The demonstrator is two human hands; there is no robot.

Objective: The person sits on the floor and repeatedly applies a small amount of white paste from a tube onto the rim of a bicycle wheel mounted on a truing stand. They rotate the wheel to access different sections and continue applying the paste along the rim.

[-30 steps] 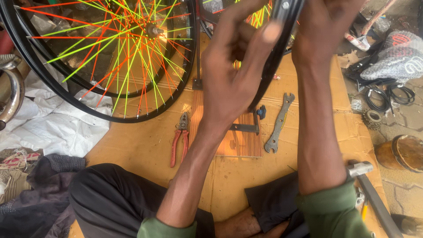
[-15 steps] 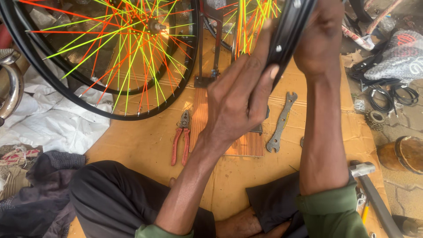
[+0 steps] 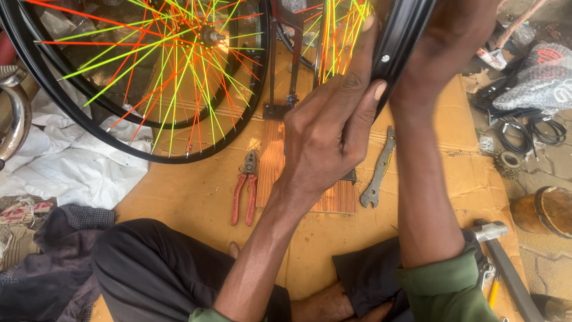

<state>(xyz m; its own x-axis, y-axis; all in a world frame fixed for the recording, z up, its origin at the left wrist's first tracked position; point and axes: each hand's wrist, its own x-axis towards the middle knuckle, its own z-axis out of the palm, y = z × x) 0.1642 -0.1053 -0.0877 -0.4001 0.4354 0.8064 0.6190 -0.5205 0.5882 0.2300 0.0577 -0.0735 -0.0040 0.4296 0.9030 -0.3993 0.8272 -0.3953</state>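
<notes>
A black bicycle wheel rim with orange and yellow-green spokes stands upright in a metal truing stand on a wooden base. My left hand presses its fingers against the inner side of the rim, thumb and fingertips on the black metal. My right hand grips the rim's outer edge from the right, partly cut off by the top of the view. Both forearms reach up from my crossed legs.
Other spoked wheels lean at the left. Red-handled pliers and a flat wrench lie on the cardboard sheet. A hammer, cables, a sprocket and a wooden block sit at the right. White cloth lies at the left.
My view has moved closer. My left hand slid down along the rim, fingers now pressing its inner side. My right hand stays on the outer edge.
</notes>
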